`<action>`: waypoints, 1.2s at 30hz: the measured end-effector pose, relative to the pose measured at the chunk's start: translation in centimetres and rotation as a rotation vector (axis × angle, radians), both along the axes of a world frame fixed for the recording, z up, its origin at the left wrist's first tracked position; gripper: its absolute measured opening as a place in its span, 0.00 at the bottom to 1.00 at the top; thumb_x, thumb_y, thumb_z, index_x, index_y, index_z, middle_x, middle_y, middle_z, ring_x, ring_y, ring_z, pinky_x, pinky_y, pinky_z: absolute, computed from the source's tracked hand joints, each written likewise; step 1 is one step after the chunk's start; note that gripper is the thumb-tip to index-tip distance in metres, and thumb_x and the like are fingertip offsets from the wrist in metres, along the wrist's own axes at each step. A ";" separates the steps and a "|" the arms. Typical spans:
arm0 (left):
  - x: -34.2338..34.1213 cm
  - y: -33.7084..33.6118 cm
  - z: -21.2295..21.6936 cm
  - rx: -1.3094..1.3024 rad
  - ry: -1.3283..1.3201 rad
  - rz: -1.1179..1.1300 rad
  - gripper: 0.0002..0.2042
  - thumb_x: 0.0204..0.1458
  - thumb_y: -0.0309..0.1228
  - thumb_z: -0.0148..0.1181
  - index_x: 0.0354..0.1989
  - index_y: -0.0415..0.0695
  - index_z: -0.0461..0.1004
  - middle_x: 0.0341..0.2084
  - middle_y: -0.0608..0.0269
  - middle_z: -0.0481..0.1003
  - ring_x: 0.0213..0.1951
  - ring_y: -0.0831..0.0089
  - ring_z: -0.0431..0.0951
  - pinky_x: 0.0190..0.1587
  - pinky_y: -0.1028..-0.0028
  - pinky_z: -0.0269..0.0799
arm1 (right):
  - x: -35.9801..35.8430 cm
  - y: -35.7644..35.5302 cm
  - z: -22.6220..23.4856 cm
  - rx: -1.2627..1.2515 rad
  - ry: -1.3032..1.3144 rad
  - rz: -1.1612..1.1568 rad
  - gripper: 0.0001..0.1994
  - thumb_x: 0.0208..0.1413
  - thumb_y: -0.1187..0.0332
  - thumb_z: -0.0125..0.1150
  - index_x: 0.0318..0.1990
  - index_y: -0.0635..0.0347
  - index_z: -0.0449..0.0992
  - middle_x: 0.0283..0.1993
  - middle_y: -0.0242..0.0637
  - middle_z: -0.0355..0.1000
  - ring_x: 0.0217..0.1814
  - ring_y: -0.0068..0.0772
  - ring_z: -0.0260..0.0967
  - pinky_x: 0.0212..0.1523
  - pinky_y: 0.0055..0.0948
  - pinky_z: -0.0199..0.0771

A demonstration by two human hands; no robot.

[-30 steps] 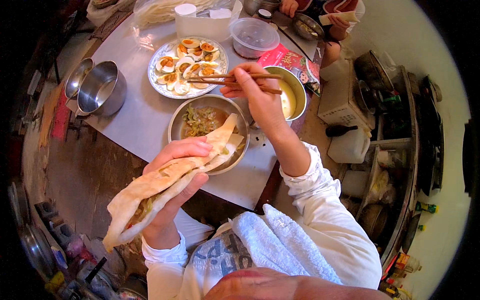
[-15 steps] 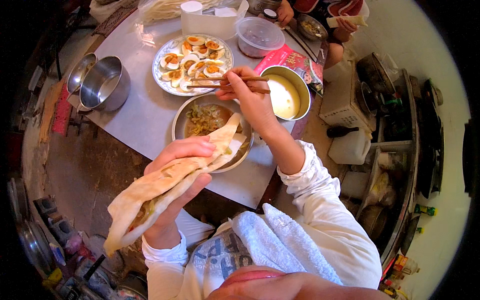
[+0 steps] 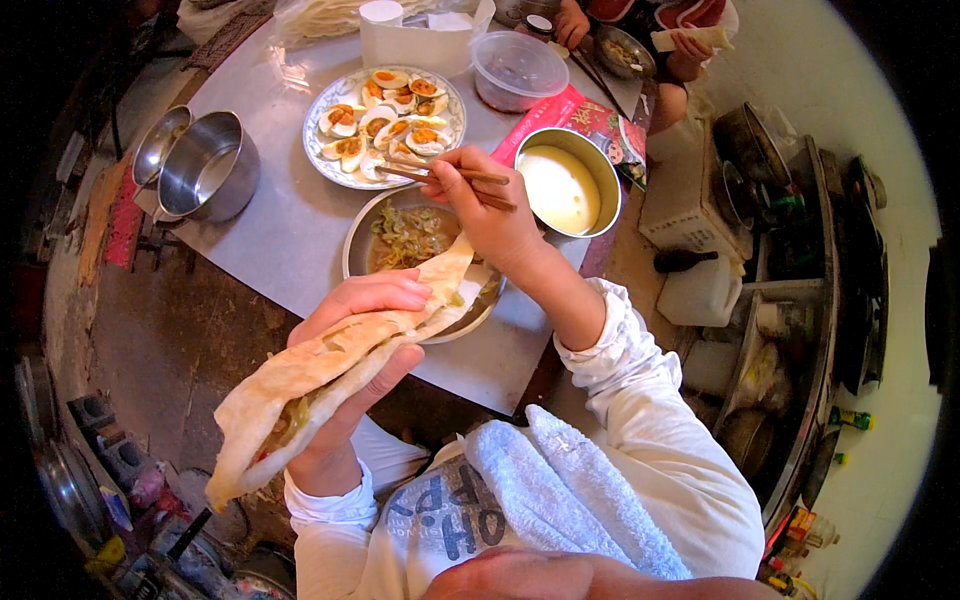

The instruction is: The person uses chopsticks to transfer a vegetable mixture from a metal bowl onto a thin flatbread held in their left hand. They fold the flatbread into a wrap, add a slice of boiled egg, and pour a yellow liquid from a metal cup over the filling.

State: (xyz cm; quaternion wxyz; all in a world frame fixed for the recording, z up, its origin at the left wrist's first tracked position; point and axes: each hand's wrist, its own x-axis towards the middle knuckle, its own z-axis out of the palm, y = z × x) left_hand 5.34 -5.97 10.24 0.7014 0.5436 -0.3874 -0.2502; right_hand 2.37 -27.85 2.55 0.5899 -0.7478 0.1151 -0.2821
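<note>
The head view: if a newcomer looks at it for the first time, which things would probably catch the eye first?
Probably the long filled flatbread, held by the left hand left of centre, its far end over a bowl. Beyond it, halved eggs with orange yolks fill a patterned plate on the table. Right of these, the right hand holds wooden chopsticks beside a pot of pale liquid.

Crowded shelves (image 3: 795,289) line a pale wall (image 3: 908,300) beside a stained brown floor (image 3: 200,335).
</note>
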 end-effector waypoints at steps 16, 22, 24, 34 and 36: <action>-0.2 0.1 -0.2 -0.019 0.014 0.018 0.18 0.51 0.34 0.63 0.45 0.33 0.73 0.43 0.47 0.75 0.53 0.55 0.72 0.64 0.53 0.58 | -0.1 -0.3 1.0 0.306 -0.115 0.003 0.09 0.65 0.69 0.52 0.37 0.68 0.72 0.31 0.35 0.75 0.34 0.23 0.76 0.34 0.21 0.78; 0.2 0.4 -0.3 -0.012 0.021 -0.015 0.19 0.50 0.34 0.64 0.45 0.33 0.73 0.44 0.47 0.74 0.54 0.55 0.71 0.64 0.54 0.57 | -0.3 -1.0 2.4 0.294 -0.071 0.002 0.10 0.65 0.68 0.51 0.39 0.69 0.72 0.33 0.37 0.75 0.35 0.24 0.76 0.36 0.22 0.79; 0.3 0.4 -0.4 -0.004 0.033 -0.024 0.19 0.50 0.34 0.64 0.45 0.33 0.73 0.44 0.47 0.74 0.54 0.55 0.71 0.64 0.54 0.57 | -0.3 -1.0 2.5 0.305 -0.056 0.017 0.10 0.66 0.67 0.51 0.40 0.68 0.71 0.34 0.38 0.75 0.35 0.25 0.76 0.36 0.22 0.79; 0.2 0.3 0.0 0.001 0.027 -0.015 0.19 0.50 0.34 0.64 0.45 0.33 0.73 0.44 0.47 0.74 0.54 0.55 0.71 0.64 0.54 0.58 | 0.3 -1.6 1.9 0.538 0.026 0.031 0.13 0.66 0.65 0.49 0.44 0.69 0.71 0.40 0.42 0.74 0.36 0.31 0.77 0.36 0.25 0.80; 0.2 0.2 -0.1 -0.002 0.017 -0.016 0.19 0.50 0.34 0.64 0.45 0.33 0.73 0.44 0.47 0.74 0.54 0.55 0.71 0.64 0.54 0.58 | 0.4 -1.7 1.7 0.558 0.041 0.023 0.13 0.66 0.65 0.49 0.44 0.69 0.71 0.40 0.42 0.74 0.36 0.31 0.77 0.35 0.25 0.80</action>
